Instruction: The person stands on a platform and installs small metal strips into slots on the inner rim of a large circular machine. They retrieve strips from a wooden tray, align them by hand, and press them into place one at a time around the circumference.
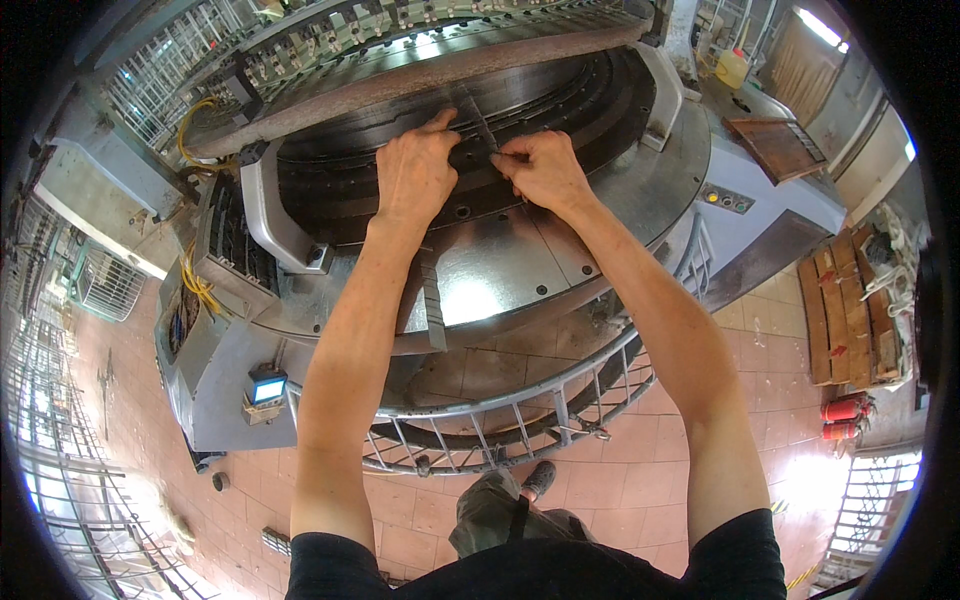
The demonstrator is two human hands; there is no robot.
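Note:
In front of me stands a large round machine (480, 270) with a polished metal plate and a dark, ring-shaped bed (350, 205). My right hand (545, 170) pinches the near end of a thin, dark metal strip (479, 118) between thumb and fingertips. The strip slants up and left toward the inner metal wall. Just left of it, my left hand (415, 172) reaches over the bed. Its index finger is stretched toward the inner wall and the other fingers are bent; what lies under the palm is hidden. No held thing shows in it.
A curved rust-brown rim (420, 85) overhangs the bed. Grey brackets (265, 205) flank it. A flat strip (431, 300) sticks out past the plate's edge beside my left forearm. A curved metal railing (500, 410) runs before my legs. Right: wooden pallets (850, 310), red cylinders (845, 410).

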